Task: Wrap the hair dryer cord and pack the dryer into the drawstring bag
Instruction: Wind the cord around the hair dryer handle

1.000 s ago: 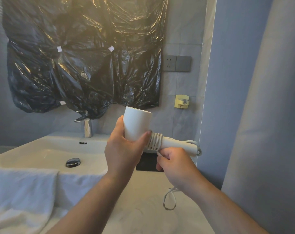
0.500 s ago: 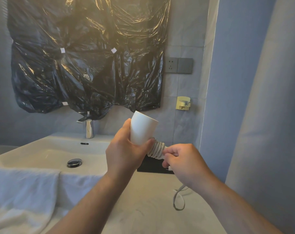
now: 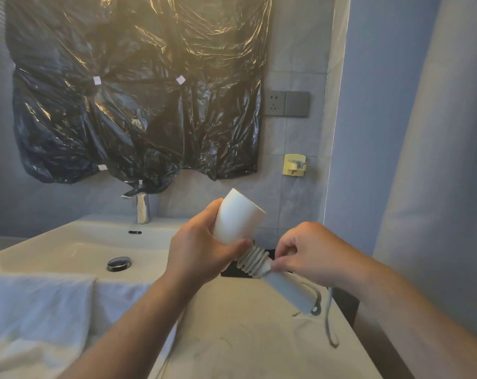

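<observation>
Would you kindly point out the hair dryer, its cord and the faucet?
hair dryer [image 3: 238, 218]: head view, white barrel.
cord [image 3: 252, 259]: head view, wound coils.
faucet [image 3: 143, 210]: head view, chrome body.

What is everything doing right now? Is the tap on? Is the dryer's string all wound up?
Hair dryer: tilted, held up in the air.
Cord: partly wound round the handle, the rest hanging loose.
Left hand: grips the hair dryer's barrel.
Right hand: pinches the cord at the handle.
Tap: off, no water running.
Socket: nothing plugged in.
Towel: spread out, rumpled.
Plastic sheet: taped up on the wall.
</observation>
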`<state>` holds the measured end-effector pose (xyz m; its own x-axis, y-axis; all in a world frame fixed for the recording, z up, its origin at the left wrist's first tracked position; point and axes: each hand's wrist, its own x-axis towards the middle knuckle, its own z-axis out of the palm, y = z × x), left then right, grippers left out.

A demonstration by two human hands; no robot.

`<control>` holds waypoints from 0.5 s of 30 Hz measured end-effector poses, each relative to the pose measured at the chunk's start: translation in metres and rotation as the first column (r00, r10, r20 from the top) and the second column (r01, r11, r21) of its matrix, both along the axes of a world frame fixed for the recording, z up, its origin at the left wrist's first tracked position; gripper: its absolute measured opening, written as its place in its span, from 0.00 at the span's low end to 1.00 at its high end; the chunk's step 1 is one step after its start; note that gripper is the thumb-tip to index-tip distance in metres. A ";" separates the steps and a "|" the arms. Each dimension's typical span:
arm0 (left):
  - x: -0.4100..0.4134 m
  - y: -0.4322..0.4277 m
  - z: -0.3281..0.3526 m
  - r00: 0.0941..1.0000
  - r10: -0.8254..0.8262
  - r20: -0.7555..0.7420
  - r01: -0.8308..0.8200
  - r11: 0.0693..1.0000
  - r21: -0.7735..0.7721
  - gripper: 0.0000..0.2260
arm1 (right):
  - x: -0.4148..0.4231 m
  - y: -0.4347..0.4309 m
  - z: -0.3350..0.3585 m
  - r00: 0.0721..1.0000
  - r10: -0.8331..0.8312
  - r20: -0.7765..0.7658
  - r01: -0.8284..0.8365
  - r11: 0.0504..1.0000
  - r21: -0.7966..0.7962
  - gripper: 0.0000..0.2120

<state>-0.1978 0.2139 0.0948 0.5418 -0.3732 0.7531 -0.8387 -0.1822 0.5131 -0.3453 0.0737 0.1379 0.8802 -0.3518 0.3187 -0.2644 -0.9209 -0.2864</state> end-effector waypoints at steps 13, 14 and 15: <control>0.002 -0.002 0.013 0.837 -0.479 -0.265 0.426 0.874 -0.233 0.27 | 0.010 -0.028 -0.024 0.891 0.247 0.381 -0.451 0.577 0.681 0.26; 0.002 -0.003 0.012 0.825 -0.487 -0.287 0.421 0.868 -0.263 0.27 | 0.012 -0.029 -0.026 0.879 0.247 0.409 -0.476 0.521 0.708 0.27; 0.002 -0.004 0.012 0.813 -0.492 -0.311 0.409 0.863 -0.295 0.27 | 0.014 -0.029 -0.026 0.869 0.238 0.434 -0.494 0.460 0.738 0.28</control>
